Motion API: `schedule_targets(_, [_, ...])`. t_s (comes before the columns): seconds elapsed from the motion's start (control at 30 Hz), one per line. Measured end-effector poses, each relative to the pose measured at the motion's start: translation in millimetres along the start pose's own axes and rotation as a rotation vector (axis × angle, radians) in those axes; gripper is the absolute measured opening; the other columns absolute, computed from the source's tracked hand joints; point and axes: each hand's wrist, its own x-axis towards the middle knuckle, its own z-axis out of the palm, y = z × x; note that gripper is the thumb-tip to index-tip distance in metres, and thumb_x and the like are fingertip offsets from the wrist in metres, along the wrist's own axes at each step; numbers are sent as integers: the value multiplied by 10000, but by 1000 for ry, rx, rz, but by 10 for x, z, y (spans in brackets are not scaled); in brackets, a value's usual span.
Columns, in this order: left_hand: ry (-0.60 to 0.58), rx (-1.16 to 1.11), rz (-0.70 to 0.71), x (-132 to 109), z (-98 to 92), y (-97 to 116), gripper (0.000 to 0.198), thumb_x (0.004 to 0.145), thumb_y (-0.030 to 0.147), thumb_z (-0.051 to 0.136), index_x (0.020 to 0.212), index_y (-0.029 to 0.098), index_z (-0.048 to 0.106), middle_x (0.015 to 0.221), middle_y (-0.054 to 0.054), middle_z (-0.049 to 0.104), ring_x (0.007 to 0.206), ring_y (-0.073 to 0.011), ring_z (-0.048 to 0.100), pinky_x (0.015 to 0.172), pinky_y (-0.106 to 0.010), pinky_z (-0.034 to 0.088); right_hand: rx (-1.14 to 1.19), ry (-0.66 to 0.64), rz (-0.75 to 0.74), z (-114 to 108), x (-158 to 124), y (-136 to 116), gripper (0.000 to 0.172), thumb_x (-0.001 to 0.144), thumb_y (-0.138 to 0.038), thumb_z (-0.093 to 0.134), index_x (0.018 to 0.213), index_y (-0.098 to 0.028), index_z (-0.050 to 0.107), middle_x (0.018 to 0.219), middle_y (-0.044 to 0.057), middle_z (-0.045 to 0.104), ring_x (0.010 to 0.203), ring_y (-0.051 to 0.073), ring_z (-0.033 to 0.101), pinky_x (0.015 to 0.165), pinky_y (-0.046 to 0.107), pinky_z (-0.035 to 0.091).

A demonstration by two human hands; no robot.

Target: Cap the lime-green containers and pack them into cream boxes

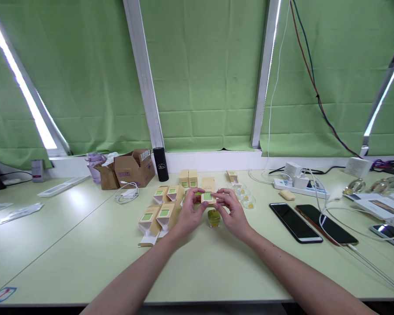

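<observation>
My left hand (189,214) and my right hand (232,213) meet over the middle of the table, both pinching a small tan box with a green label (208,197). Just below the box, between my hands, stands a small clear jar with yellow-green contents (213,217). Several more tan boxes with green labels (157,216) lie open-ended to the left of my left hand. Others stand upright behind them (188,177).
Small clear jars (248,200) sit right of my hands. Two black phones (294,222) lie farther right beside a power strip (298,185) with white cables. A black cylinder (160,164), a brown carton (134,168) and a white cable coil (127,193) stand at the back left.
</observation>
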Motion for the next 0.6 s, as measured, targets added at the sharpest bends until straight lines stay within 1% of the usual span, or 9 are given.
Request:
schedule_targets(0.17, [6, -2, -5, 5, 8, -15, 402, 941, 498, 666, 1218, 225, 565, 1054, -65, 627, 933, -196, 631, 880, -366, 527, 7, 19, 15, 6, 2, 21, 273, 999, -421, 609, 1214, -299, 725, 1244, 83, 516, 881, 150, 672, 899, 391, 622])
schedule_targets(0.27, [16, 13, 12, 10, 9, -26, 381, 938, 490, 671, 1201, 231, 578, 1123, -76, 612, 936, -194, 628, 866, -362, 535, 14, 26, 15, 8, 0, 19, 265, 1004, -415, 601, 1201, -296, 733, 1242, 80, 510, 854, 137, 670, 891, 384, 619])
schedule_targets(0.37, [25, 28, 34, 13, 10, -40, 349, 942, 473, 668, 1188, 238, 587, 1213, -87, 581, 942, -193, 627, 859, -365, 544, 9, 37, 8, 8, 0, 17, 255, 1001, -404, 606, 1188, -296, 743, 1219, 78, 518, 881, 146, 665, 884, 375, 616])
schedule_targets(0.5, [17, 50, 47, 5, 8, -53, 327, 956, 459, 648, 1196, 246, 585, 1262, -93, 556, 984, -205, 624, 870, -378, 554, 8, 41, 2, 10, 3, 30, 256, 1003, -403, 600, 1182, -295, 747, 1204, 77, 524, 899, 153, 658, 884, 372, 615])
schedule_targets(0.6, [11, 68, 55, -3, 3, -52, 333, 963, 455, 637, 1215, 249, 569, 1280, -96, 558, 1032, -214, 624, 910, -390, 553, 4, 26, 13, 13, -3, 35, 269, 1008, -415, 591, 1199, -294, 737, 1223, 80, 510, 896, 151, 663, 909, 388, 612])
